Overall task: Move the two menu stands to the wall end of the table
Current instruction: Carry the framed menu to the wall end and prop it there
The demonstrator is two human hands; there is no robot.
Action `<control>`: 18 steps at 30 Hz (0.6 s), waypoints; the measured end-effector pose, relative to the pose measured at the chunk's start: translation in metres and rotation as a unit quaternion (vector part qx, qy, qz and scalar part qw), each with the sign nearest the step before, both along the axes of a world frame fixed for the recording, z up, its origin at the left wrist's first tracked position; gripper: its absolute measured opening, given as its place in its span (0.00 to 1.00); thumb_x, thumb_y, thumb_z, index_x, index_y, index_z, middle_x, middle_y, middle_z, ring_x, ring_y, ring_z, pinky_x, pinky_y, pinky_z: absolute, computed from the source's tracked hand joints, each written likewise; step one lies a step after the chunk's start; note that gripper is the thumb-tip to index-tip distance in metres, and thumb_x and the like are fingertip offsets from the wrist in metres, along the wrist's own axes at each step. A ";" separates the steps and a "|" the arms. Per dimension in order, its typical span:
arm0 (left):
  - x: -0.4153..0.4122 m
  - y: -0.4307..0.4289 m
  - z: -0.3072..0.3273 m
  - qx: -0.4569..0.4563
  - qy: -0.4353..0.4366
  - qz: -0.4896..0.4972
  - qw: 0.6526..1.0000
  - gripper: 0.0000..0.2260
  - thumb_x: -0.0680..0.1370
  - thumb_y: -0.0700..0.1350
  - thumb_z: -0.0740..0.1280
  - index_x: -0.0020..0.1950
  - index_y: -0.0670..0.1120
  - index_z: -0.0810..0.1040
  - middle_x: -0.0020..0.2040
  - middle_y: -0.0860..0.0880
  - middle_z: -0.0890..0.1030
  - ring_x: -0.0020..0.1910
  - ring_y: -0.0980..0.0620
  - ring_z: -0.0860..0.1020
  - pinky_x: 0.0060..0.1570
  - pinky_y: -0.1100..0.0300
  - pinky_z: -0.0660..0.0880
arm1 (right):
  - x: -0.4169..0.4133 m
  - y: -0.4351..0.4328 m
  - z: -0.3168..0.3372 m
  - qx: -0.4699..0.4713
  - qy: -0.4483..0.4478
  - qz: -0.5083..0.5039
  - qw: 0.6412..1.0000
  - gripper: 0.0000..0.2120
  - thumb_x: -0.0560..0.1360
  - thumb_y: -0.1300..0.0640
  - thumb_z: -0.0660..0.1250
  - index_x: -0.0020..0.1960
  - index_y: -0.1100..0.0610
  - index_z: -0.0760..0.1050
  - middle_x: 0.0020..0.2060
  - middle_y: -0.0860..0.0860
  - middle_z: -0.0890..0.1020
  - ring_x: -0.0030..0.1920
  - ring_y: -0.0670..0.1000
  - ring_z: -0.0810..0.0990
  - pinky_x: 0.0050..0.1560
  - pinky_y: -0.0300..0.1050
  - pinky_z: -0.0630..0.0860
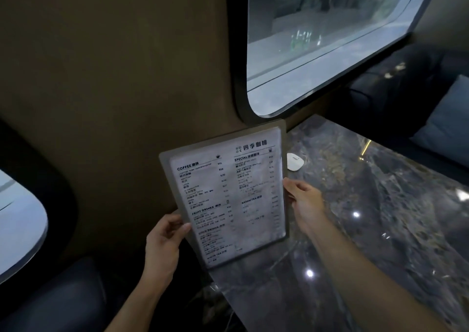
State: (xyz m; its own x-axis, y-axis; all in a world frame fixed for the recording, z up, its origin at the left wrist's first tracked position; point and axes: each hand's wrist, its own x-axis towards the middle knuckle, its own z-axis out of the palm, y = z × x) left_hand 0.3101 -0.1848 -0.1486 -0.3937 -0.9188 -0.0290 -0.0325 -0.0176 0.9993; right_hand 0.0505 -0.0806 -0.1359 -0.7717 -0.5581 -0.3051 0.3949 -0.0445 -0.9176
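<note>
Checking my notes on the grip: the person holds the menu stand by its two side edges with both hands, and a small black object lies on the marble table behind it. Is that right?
Not quite. The head view shows the left hand and right hand gripping the menu stand by its side edges, but the small object on the marble table behind it is white, not black.

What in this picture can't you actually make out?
- Second menu stand: none shows in the head view; only one menu stand is visible, held by the left hand and right hand.
- Its base: not discernible where it meets the table.
- Small print: too blurred to read.
- White object: partly hidden behind the menu, too small to identify.
- Outside the window: hazy reflections.
</note>
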 end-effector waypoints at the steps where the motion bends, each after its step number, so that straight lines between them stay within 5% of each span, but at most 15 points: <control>1: 0.001 0.001 0.001 0.006 0.002 0.001 1.000 0.13 0.73 0.34 0.65 0.39 0.52 0.80 0.41 0.53 0.84 0.45 0.55 0.81 0.41 0.63 0.80 | 0.000 0.000 -0.001 0.002 0.004 0.000 1.000 0.04 0.70 0.63 0.69 0.35 0.60 0.79 0.33 0.54 0.82 0.33 0.50 0.78 0.37 0.41 0.77; 7: 0.002 0.009 0.006 -0.005 -0.026 -0.001 1.000 0.11 0.73 0.34 0.65 0.41 0.51 0.78 0.44 0.50 0.82 0.46 0.55 0.80 0.44 0.60 0.77 | -0.003 0.002 -0.004 0.040 0.064 0.019 0.997 0.03 0.69 0.59 0.70 0.39 0.58 0.81 0.34 0.51 0.84 0.33 0.48 0.81 0.33 0.37 0.77; 10: 0.006 0.004 0.006 -0.019 -0.043 -0.027 0.999 0.10 0.73 0.34 0.66 0.44 0.50 0.78 0.46 0.50 0.81 0.45 0.58 0.80 0.43 0.62 0.78 | -0.009 0.007 -0.007 0.075 0.137 0.056 0.986 0.10 0.70 0.59 0.70 0.48 0.63 0.80 0.39 0.54 0.84 0.38 0.51 0.82 0.39 0.39 0.79; 15: 0.014 0.006 -0.006 -0.015 -0.099 -0.085 0.991 0.10 0.72 0.34 0.67 0.44 0.50 0.79 0.43 0.57 0.84 0.45 0.60 0.81 0.41 0.73 0.76 | -0.012 0.023 -0.025 0.189 0.261 0.119 0.939 0.12 0.70 0.56 0.70 0.52 0.60 0.80 0.44 0.54 0.84 0.43 0.51 0.82 0.47 0.45 0.77; 18: 0.019 0.010 -0.017 -0.016 -0.132 -0.072 0.988 0.11 0.72 0.35 0.67 0.41 0.51 0.79 0.43 0.61 0.83 0.44 0.62 0.80 0.39 0.70 0.77 | -0.014 0.027 -0.030 0.233 0.309 0.146 0.910 0.09 0.70 0.55 0.70 0.47 0.58 0.82 0.41 0.53 0.85 0.39 0.49 0.81 0.43 0.43 0.76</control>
State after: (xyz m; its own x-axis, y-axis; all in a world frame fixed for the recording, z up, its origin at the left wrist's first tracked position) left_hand 0.3293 -0.1750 -0.1656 -0.5037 -0.8554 -0.1204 -0.2927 0.0378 0.9555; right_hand 0.0361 -0.0537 -0.1656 -0.7152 -0.6886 -0.1197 -0.2705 0.4306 -0.8611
